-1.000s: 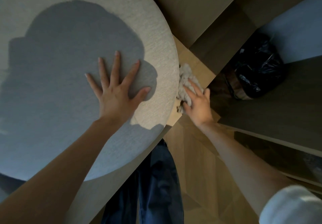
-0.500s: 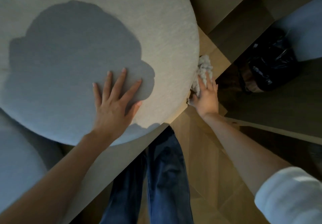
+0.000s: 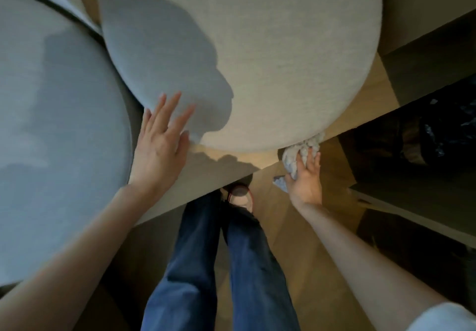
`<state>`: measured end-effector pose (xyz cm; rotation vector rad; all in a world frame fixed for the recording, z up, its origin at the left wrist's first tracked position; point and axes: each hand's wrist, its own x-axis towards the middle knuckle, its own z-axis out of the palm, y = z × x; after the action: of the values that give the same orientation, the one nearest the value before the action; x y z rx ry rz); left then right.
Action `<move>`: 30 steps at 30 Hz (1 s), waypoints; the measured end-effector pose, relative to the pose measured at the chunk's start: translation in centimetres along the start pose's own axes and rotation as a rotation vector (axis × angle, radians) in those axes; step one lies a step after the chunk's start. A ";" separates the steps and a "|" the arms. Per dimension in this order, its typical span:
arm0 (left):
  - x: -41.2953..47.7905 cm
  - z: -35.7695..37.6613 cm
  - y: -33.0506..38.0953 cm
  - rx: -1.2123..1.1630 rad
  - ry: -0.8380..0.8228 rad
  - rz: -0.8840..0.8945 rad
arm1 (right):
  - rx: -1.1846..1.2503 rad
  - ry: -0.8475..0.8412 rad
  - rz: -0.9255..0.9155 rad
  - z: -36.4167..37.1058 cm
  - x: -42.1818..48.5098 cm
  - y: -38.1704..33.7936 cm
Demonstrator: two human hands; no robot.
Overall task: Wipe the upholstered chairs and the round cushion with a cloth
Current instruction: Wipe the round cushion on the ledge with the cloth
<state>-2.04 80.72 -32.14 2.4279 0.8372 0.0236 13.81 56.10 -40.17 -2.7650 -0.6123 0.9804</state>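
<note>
1. Left hand: fingers straight and spread, lying flat on the near rim of the round beige woven-fabric cushion.
2. Right hand: fingers curled round a crumpled white cloth, which touches the cushion's lower edge.
3. A pale grey upholstered chair sits just left of the cushion, with wooden plank floor below.

Left hand flat on round cushion; right hand grips cloth.
</note>
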 end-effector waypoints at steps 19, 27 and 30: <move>-11.5 -3.8 -16.5 0.183 -0.142 0.016 | -0.144 -0.019 -0.458 11.6 -3.8 -17.5; -14.9 -4.3 -18.9 0.169 -0.130 0.046 | -0.232 -0.010 -0.691 16.2 -8.6 -17.7; -16.8 -4.4 -19.0 0.123 -0.125 0.006 | -0.290 -0.018 -0.703 13.9 -6.5 -16.4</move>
<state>-27.06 85.56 -35.61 2.5160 0.7963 -0.1810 -4.93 68.21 -42.89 -2.4159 -1.6834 0.7857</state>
